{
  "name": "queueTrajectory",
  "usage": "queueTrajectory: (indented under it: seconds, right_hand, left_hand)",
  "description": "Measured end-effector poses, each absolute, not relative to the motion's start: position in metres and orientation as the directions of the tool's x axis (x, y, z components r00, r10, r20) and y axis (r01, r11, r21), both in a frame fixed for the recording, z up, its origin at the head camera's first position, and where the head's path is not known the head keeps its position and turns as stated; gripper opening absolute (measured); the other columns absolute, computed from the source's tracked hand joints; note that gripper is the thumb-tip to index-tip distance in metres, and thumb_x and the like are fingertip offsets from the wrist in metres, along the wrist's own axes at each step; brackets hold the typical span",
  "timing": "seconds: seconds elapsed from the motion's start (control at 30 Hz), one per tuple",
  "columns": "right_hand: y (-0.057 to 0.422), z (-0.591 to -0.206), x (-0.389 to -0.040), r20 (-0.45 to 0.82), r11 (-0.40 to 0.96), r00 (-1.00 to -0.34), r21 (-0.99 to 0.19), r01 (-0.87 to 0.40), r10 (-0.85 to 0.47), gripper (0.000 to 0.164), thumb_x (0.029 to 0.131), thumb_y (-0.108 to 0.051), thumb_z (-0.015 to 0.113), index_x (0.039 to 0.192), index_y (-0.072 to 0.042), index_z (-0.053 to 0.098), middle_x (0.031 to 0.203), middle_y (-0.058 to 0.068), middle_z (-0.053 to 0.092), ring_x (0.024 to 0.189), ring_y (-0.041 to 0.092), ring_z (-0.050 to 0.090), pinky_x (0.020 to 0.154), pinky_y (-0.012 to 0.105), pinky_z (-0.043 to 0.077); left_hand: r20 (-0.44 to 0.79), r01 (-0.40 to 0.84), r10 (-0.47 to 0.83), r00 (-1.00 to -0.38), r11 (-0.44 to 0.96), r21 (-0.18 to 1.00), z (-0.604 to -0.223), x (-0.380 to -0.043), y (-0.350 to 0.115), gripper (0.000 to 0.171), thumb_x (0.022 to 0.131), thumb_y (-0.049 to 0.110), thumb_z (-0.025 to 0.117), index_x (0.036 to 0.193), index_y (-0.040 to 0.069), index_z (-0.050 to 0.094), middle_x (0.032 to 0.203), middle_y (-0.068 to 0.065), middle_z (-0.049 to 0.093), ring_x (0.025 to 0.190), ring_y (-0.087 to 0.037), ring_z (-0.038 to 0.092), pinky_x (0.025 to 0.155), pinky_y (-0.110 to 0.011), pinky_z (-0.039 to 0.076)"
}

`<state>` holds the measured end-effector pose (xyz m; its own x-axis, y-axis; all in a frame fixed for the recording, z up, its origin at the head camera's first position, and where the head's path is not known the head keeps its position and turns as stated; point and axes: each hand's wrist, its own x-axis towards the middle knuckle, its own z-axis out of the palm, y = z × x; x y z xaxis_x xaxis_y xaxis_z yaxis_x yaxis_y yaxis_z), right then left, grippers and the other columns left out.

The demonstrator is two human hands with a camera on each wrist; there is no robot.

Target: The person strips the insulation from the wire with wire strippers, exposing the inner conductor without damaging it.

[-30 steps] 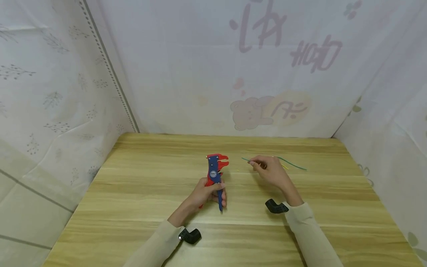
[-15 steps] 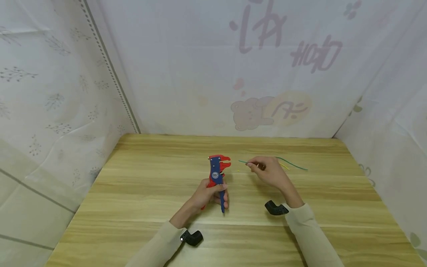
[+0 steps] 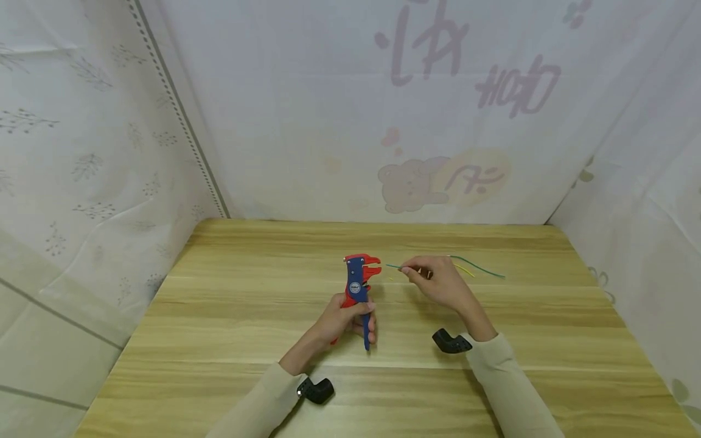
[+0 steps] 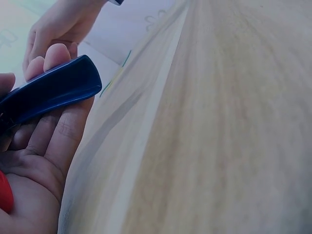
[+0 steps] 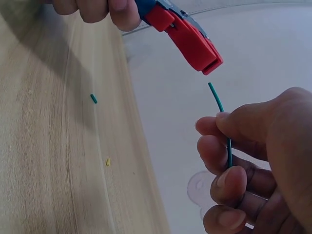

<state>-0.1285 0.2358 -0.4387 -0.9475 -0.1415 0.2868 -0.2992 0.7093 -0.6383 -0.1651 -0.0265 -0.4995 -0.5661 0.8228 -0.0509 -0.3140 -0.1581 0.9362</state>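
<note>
In the head view my left hand [image 3: 338, 317] grips the handles of a wire stripper [image 3: 355, 277] with a blue body and red jaws. The jaws stand apart, facing right. My right hand [image 3: 438, 280] pinches a thin green wire [image 5: 218, 99] between thumb and forefinger. The wire's free tip lies just short of the stripper's red nose [image 5: 197, 46], not touching it. Past the right hand, a length of green wire [image 3: 479, 268] curves to the right; whether it belongs to the pinched wire I cannot tell. One blue handle [image 4: 53, 92] crosses the left fingers in the left wrist view.
A yellow wire [image 3: 466, 271] lies on the wooden table [image 3: 246, 328] behind the right hand. Short green [image 5: 93, 99] and yellow offcuts [image 5: 108, 162] lie on the table. Patterned white cloth [image 3: 306, 121] hangs at the back and both sides.
My right hand has moved a little left with the green wire. The wire stripper has shifted slightly right, so the gap between the wire tip and the jaws is smaller.
</note>
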Motion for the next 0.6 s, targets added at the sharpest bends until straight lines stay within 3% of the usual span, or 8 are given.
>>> queueTrajectory:
  seconds: [0.2,0.6]
  right_hand:
    - [0.2347,-0.439,-0.1285,0.329,0.708,-0.931,-0.62,-0.339,-0.157,0.013,0.1,-0.018,0.068,0.103,-0.012,0.08,0.077,-0.001,0.072,0.058,0.004,0.052,0.054,0.022,0.047]
    - [0.2303,-0.4367,-0.1289,0.328,0.692,-0.93,-0.632,-0.347,-0.167,0.013,0.1,-0.018,0.068,0.101,-0.011,0.079,0.08,-0.002,0.073,0.061,0.004,0.054,0.057,0.026,0.051]
  left_hand:
    - [-0.061,-0.312,0.828,-0.557,-0.14,0.94,-0.4992,-0.1635,-0.025,0.041,0.101,0.027,0.065,0.11,-0.009,0.05,0.076,-0.002,0.072,0.067,-0.019,0.075,0.069,-0.037,0.065]
    - [-0.052,-0.302,0.838,-0.543,-0.137,0.943,-0.5002,-0.1636,-0.0242,0.031,0.102,0.026,0.063,0.107,-0.004,0.052,0.074,-0.001,0.07,0.065,-0.018,0.074,0.067,-0.036,0.064]
